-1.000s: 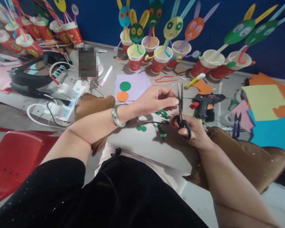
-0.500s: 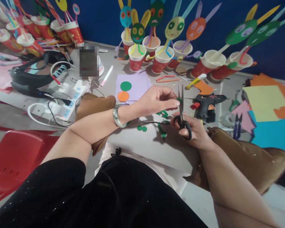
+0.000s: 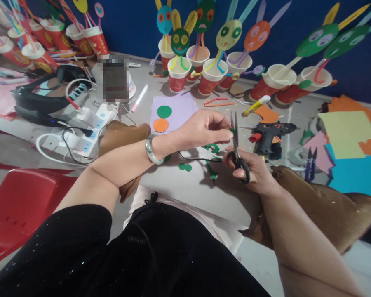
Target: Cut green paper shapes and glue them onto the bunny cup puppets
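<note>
My left hand (image 3: pixel 207 128) pinches a small piece of green paper (image 3: pixel 231 131), mostly covered by the fingertips. Black-handled scissors (image 3: pixel 236 144) are in my right hand (image 3: pixel 256 171), blades pointing up beside the green piece and slightly apart. Below, on the table, lie two small green paper circles (image 3: pixel 185 167) and green paper scraps (image 3: pixel 212 171). A larger green circle (image 3: pixel 164 111) and an orange circle (image 3: pixel 160 125) rest on a lilac sheet (image 3: pixel 185 103) beyond my left wrist.
Paper cups with rabbit-like paper figures (image 3: pixel 179 78) line the blue wall. A black glue gun (image 3: pixel 267 138), purple-handled snips (image 3: pixel 311 163) and coloured paper sheets (image 3: pixel 355 173) are on the right. A power strip (image 3: pixel 94 132) with cables and a black headset (image 3: pixel 49 97) are on the left.
The scissor blades stand slightly further apart at their tips. Both hands keep nearly the same place, the left one still holding the green paper.
</note>
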Tool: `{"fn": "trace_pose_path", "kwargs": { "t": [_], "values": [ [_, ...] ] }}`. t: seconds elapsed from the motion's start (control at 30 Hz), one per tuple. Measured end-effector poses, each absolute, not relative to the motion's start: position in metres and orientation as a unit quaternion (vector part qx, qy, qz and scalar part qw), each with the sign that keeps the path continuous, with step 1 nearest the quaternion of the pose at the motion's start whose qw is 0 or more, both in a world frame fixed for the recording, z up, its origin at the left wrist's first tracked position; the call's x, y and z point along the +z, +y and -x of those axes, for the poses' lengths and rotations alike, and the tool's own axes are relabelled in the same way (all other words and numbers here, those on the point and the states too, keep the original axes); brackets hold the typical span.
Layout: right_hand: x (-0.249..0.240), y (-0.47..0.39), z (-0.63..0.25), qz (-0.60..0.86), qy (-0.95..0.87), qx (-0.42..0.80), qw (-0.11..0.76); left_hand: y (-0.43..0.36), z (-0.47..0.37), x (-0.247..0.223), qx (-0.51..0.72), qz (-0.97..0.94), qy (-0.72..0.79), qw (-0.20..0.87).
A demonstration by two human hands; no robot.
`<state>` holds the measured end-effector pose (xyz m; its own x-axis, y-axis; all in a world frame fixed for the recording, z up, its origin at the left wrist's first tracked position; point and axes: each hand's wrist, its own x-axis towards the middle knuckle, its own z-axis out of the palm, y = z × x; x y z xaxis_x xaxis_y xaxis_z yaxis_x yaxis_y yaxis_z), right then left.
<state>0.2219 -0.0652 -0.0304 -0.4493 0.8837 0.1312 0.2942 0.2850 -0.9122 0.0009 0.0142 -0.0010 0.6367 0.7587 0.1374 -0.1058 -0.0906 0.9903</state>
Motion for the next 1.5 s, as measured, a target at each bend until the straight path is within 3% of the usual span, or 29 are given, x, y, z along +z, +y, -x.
{"fn": "trace_pose_path", "kwargs": {
  "t": [1.5],
  "values": [
    [-0.029, -0.065, -0.221, 0.420, -0.719, 0.443, 0.331, 0.012, 0.004, 0.010, 0.331, -0.660, 0.262, 0.621]
  ]
}}
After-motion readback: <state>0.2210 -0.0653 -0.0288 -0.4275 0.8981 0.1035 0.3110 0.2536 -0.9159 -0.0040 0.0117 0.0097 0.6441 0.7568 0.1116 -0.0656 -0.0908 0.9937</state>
